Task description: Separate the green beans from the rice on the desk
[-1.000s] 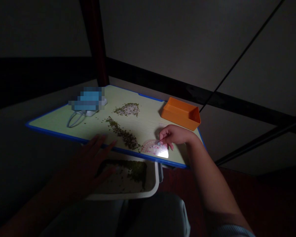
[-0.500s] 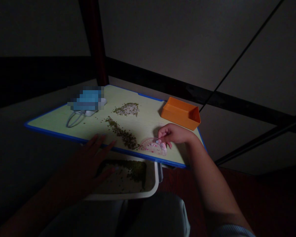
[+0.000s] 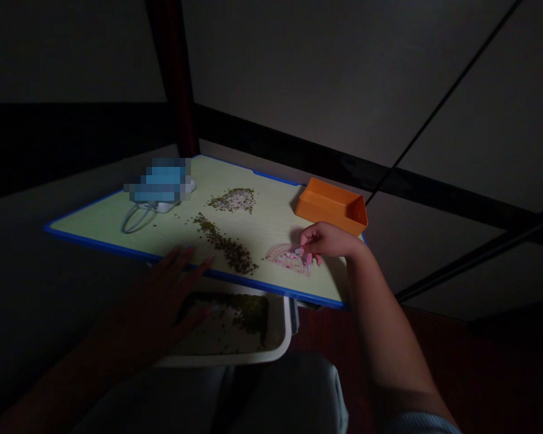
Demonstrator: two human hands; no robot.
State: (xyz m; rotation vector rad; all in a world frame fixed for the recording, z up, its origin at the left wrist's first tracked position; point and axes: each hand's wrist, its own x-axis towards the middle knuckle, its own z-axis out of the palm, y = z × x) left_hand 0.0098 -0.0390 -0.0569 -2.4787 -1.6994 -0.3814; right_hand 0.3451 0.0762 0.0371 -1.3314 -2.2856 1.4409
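Observation:
My right hand pinches the edge of a clear pink protractor that lies on the pale table top, just right of a row of small green beans. A second heap of beans mixed with white grains lies farther back. My left hand rests flat with fingers spread over the rim of a white tray held below the table's front edge. The tray holds green beans and pale grains.
An orange box stands at the back right corner of the table. A blurred blue object with a white cable lies at the back left. The table has a blue rim. The room is dark.
My right hand has drawn the protractor back from the table's front edge, away from me and slightly right. The bright glint on it has gone. My left hand has stayed put.

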